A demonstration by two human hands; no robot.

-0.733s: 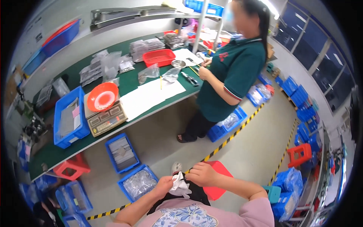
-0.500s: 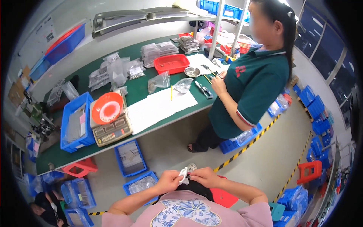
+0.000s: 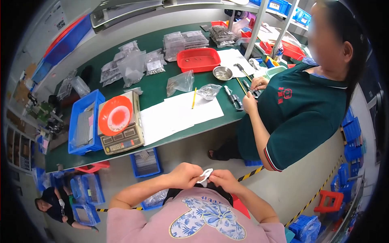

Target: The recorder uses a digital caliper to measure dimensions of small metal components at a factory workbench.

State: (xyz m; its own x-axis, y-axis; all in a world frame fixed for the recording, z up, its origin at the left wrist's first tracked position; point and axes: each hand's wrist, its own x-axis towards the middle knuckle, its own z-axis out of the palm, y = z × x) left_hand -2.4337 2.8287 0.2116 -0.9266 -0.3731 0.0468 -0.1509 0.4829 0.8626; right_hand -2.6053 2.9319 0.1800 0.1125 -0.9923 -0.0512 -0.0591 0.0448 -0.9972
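Left hand: the left hand (image 3: 187, 175) pinched one edge of a white cloth (image 3: 205, 175) between thumb and curled fingers.
Right hand: the right hand (image 3: 225, 180) pinched the opposite side, thumb pressed onto the fabric.
White cloth: it was bunched between both hands, before the wearer's body and well apart from the green table (image 3: 154, 89).
Wearer's shirt: the pink shirt (image 3: 156, 224) bore a blue floral print, with small blue lettering above it.
Co-worker's shirt: the dark green shirt (image 3: 308, 121) carried a red emblem and red characters on the chest.
Scale: the beige scale (image 3: 121, 139) had a printed front panel, its markings too small to read; a red bowl (image 3: 115, 116) sat on top.
Bags: a clear bag (image 3: 154, 67) with a pale label lay behind, its print illegible.
Papers: white sheets (image 3: 162, 123) lay right of the scale, a yellow pencil (image 3: 194, 98) across them.
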